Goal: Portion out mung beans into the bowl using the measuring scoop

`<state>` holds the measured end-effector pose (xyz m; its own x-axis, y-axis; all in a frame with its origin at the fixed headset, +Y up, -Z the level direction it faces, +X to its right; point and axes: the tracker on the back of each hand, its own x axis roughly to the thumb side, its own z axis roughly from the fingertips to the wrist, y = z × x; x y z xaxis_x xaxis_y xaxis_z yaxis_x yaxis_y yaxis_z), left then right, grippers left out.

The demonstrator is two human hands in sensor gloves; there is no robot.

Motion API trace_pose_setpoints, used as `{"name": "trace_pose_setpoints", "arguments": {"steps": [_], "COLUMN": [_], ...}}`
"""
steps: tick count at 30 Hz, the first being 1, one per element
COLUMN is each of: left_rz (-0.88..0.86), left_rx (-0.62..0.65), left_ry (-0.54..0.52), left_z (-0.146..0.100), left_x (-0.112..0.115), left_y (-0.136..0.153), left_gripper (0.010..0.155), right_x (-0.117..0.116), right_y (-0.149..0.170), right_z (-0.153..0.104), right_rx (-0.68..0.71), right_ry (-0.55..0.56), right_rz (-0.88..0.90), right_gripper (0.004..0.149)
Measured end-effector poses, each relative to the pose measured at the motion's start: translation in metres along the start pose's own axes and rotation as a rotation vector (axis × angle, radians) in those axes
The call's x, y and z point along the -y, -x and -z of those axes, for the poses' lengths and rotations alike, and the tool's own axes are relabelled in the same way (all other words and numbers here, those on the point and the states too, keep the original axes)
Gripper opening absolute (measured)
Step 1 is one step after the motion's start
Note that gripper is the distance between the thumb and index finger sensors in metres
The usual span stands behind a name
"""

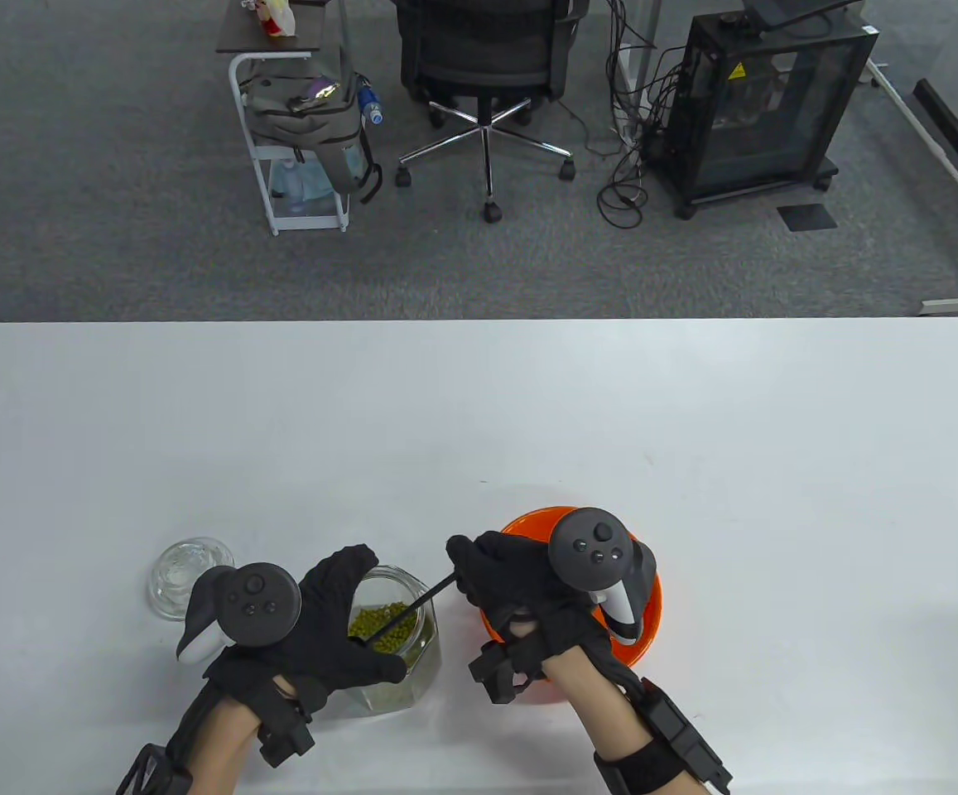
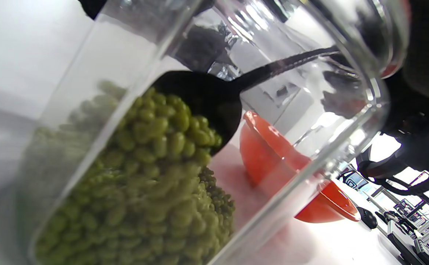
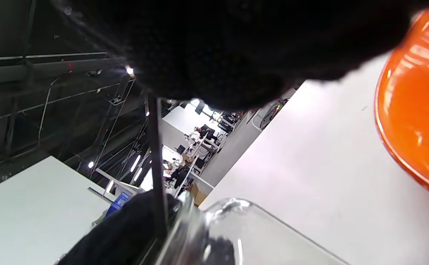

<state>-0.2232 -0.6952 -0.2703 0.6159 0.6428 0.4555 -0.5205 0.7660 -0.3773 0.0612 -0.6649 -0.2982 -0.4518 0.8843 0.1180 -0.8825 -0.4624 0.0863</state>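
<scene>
Scoop [image 1: 400, 617] dipped in jar [image 1: 412, 662]; black bowl end down among the mung beans [image 1: 383, 625], thin black handle running up and right, out over the jar mouth to the right hand [image 1: 512, 580]. Long axis slanted, low at left, high at right. Right hand pinching the handle's far end, fingers curled tight on it; hovering over the near-left rim of the orange bowl [image 1: 652, 617]. Exact fingertip placement on the handle hidden by the glove, probably thumb against forefinger.

Left hand [image 1: 321, 629] wrapped round the jar from the left side, fingers spread and curved on the glass, thumb across the near rim; jar tipped toward the right, as the left wrist view shows, beans banked to the lower side.

Bowl just right of the jar, close by but apart. Lift path: up along the handle's line, clear of the jar lip, then short carry right. Right hand the nearer to the bowl, already above it.

Materials: jar clear glass, faceted walls, thick rounded lip, slick. Beans small, green, smooth, loose and free-running. Scoop matte black, round cup heaped at its edge in left wrist view [image 2: 199, 106]. Bowl glossy orange, shallow, probably plastic. Clear glass lid [image 1: 185, 575] left of the jar on white table [image 1: 479, 431].
</scene>
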Motion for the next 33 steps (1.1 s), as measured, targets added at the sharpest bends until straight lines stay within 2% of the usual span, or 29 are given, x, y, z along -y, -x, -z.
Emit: {"name": "trace_pose_setpoints", "arguments": {"steps": [19, 33], "left_rz": [0.000, 0.001], "left_rx": [-0.002, -0.001], "left_ry": [0.003, 0.004], "left_z": [0.000, 0.000], "left_x": [0.000, 0.000], "left_y": [0.000, 0.000], "left_gripper": [0.126, 0.126], "right_x": [0.035, 0.048], "right_y": [0.035, 0.044], "right_z": [-0.009, -0.014], "right_rx": [-0.081, -0.100], "right_ry": [0.098, 0.123], "right_rz": [0.198, 0.257], "right_gripper": [0.043, 0.043]}}
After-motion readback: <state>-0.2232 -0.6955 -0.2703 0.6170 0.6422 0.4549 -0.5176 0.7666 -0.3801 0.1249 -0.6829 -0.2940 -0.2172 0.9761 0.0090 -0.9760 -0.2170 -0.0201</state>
